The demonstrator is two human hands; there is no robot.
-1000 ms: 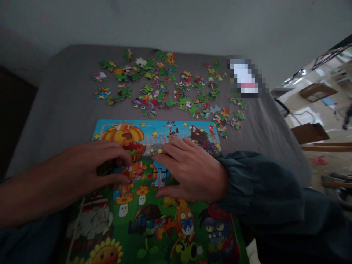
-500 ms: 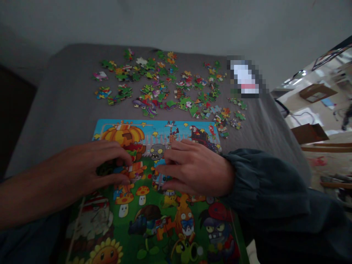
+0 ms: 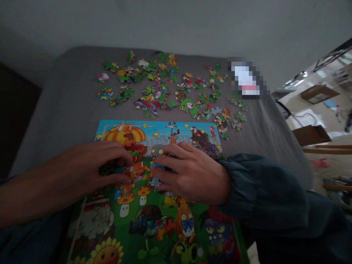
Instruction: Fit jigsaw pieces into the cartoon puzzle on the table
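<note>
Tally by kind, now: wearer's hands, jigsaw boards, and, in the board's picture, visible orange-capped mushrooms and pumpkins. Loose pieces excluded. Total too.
Hands: 2 (left hand, right hand)
Jigsaw board: 1
Orange-capped mushrooms, printed: 2 (upper mushroom, lower mushroom)
Pumpkin, printed: 1
Total: 6

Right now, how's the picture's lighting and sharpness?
Head view: dim over the puzzle board, left hand and right hand; head view: brighter floor at right; head view: loose pieces slightly soft; head view: coarsely pixelated patch, upper right.
</note>
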